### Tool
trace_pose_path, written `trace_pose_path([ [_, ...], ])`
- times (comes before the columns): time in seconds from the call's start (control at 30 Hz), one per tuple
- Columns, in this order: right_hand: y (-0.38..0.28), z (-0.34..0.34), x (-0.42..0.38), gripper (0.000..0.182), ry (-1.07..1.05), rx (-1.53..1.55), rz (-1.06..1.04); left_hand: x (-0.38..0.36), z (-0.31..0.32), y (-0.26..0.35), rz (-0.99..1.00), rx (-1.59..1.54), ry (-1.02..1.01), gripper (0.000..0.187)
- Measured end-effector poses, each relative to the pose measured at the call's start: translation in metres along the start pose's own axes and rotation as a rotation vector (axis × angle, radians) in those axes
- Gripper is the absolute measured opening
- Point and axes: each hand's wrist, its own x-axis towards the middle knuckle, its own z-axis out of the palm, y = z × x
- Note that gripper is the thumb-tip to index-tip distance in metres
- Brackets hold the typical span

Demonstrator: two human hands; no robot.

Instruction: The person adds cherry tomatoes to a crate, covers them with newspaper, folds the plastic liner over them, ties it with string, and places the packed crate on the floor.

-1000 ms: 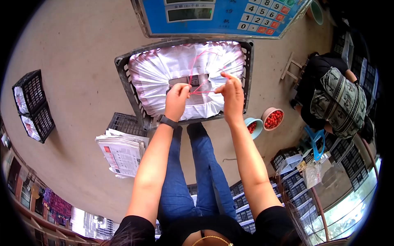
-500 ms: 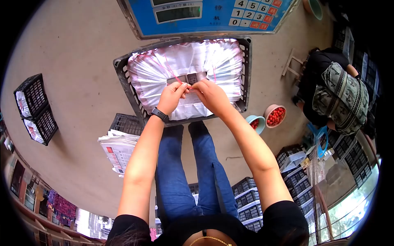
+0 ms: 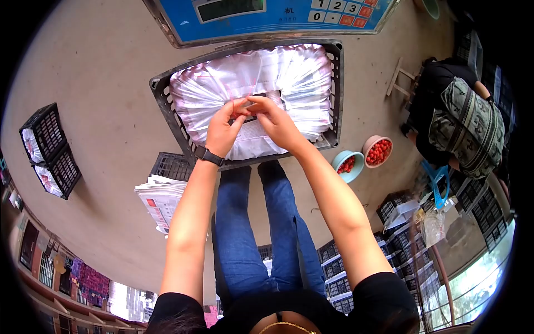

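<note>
A black plastic crate (image 3: 162,111) in front of me holds a white plastic bag (image 3: 214,78), gathered in folds toward its middle. Printed paper shows through a gap in the bag's centre. My left hand (image 3: 223,131), with a dark band on the wrist, and my right hand (image 3: 280,125) meet over this gap. Both hands have their fingers closed in a pinch, fingertips almost touching, on a thin red string. Most of the string is hidden by the fingers.
A blue weighing scale (image 3: 250,28) stands beyond the crate. Newspapers (image 3: 158,200) are stacked at left, near two crates (image 3: 58,133). Right are a teal bowl (image 3: 356,167) and a pink bowl (image 3: 384,139) of red fruit. A person (image 3: 439,111) bends beside a wooden stool (image 3: 396,78).
My fingertips have moved slightly up and closer together over the gap. The red strands stretched across the bag are no longer plainly visible. The view has shifted a little.
</note>
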Motion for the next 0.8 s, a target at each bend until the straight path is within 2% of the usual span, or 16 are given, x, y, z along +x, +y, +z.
trace_pose_path([
  [0.17,0.018,-0.004,0.011,0.029,-0.044,0.115,0.114,-0.003,0.006,-0.010,0.364,0.501,0.142,0.032],
  [0.27,0.025,-0.001,0.011,0.026,-0.008,0.266,0.168,0.000,0.016,-0.016,0.361,0.408,0.309,0.031],
  [0.4,0.018,-0.011,0.017,0.020,-0.083,0.193,0.232,0.005,0.023,-0.021,0.392,0.354,0.392,0.036],
  [0.47,0.014,-0.015,0.020,0.020,-0.152,0.205,0.299,0.006,0.022,-0.018,0.442,0.379,0.388,0.039],
  [0.57,0.013,-0.017,0.021,0.018,-0.123,0.140,0.362,0.006,0.016,-0.014,0.463,0.389,0.358,0.042],
  [0.67,0.015,-0.014,0.018,0.015,-0.080,0.155,0.317,0.004,0.011,-0.010,0.406,0.398,0.331,0.043],
  [0.77,-0.006,-0.021,0.014,0.008,-0.081,-0.380,0.000,-0.007,0.002,-0.018,0.293,0.374,0.331,0.040],
  [0.8,-0.003,-0.031,0.014,0.007,-0.084,-0.654,-0.110,-0.013,-0.005,-0.024,0.253,0.360,0.336,0.039],
])
